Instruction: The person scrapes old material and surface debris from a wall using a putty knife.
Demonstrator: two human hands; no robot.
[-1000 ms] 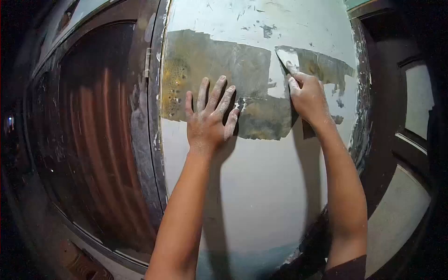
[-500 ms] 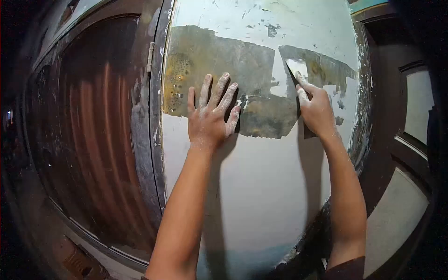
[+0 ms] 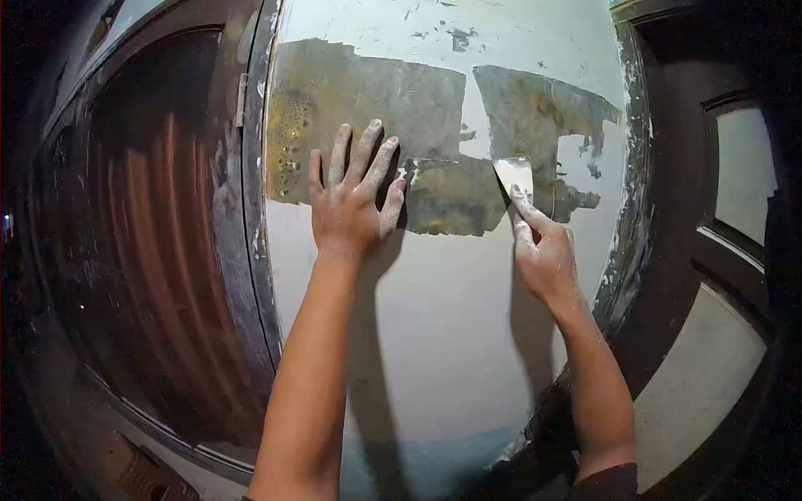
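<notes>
My left hand (image 3: 349, 200) lies flat against the wall (image 3: 434, 334) with its fingers spread, over the lower left of a dark, bare patch (image 3: 401, 92). White dust coats the fingers. To the right, my right hand (image 3: 545, 250) grips a scraper (image 3: 515, 175), one finger stretched along its pale blade. The blade's upper edge meets the dark patch, just below a narrow pale strip (image 3: 475, 121) of coating. The handle is hidden in the palm. Pale coating surrounds the patch above and below.
At the left stands a dark wooden frame with a hinge (image 3: 241, 100) and a reddish-brown curtain (image 3: 171, 250) behind its opening. On the right is a dark door (image 3: 689, 167) with pale panels (image 3: 702, 384). A brown object (image 3: 138, 472) sits at the lower left.
The scraper and my right hand have moved down the wall, below the pale strip. My left hand keeps its place on the wall, while the whole view has shifted slightly.
</notes>
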